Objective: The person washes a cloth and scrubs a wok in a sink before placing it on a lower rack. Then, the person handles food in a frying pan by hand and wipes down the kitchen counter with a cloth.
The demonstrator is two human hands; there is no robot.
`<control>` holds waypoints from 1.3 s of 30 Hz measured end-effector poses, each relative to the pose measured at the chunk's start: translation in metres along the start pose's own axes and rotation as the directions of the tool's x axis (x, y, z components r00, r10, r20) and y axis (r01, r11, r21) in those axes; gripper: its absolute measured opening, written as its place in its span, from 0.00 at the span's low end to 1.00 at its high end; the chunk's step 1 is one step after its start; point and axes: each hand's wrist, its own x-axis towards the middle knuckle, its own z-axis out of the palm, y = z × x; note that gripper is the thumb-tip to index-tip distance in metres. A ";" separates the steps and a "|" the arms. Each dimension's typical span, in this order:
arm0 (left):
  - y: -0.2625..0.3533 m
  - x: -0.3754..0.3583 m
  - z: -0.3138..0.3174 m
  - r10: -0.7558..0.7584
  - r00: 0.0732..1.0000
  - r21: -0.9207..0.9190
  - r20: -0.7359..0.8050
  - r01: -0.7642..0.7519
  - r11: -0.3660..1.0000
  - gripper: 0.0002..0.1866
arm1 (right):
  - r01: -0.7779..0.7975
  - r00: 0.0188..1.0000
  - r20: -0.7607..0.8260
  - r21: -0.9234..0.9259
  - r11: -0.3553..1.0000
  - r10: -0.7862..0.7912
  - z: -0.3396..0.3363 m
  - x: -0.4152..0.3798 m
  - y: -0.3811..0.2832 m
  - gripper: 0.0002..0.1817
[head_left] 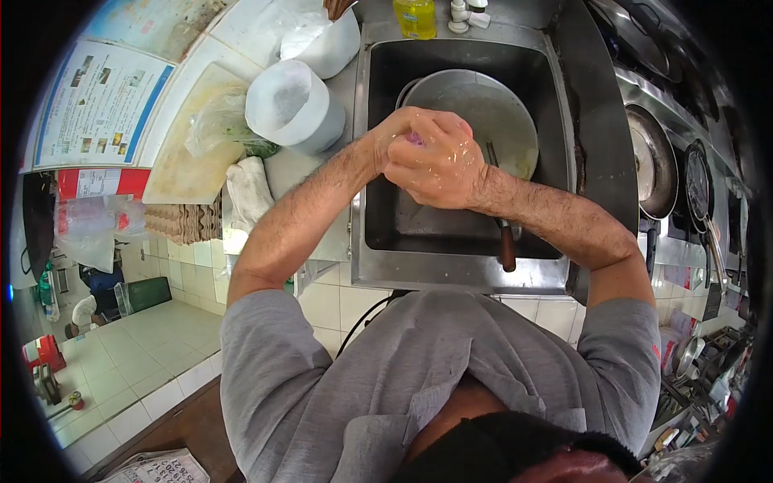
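Observation:
Above the sink (463, 278), my left hand (397, 129) and my right hand (443, 171) are pressed together, fingers closed around each other. Both look wet, with drops and suds on the skin. A small purple-pink patch (415, 138) shows between the fingers; what it belongs to is mostly hidden. Below them in the basin sits a large round metal pot (503, 109) with cloudy liquid. A long utensil with a wooden handle (507, 248) leans there, its handle towards me, partly covered by my right wrist.
A yellow dish soap bottle (416, 20) and a tap (459, 18) stand behind the basin. To the left are a white plastic tub (318, 121), a bag of greens (221, 125), a cutting board (181, 157) and egg trays (183, 221). Pans (651, 165) lie at right.

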 end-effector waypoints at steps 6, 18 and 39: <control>-0.002 0.003 0.017 -0.294 0.952 0.028 -0.084 0.298 0.954 0.12 | 0.039 0.998 0.053 0.064 0.997 -0.042 0.003 -0.013 -0.017 0.11; -0.073 0.002 -0.001 -0.536 0.831 0.151 -0.150 0.555 0.818 0.11 | 0.162 0.925 0.311 0.198 0.967 -0.218 0.022 -0.040 -0.036 0.06; -0.028 0.011 0.055 0.667 0.574 0.320 -0.474 -0.593 0.738 0.41 | -0.167 0.006 0.255 0.954 -0.250 0.967 0.003 -0.011 0.025 0.11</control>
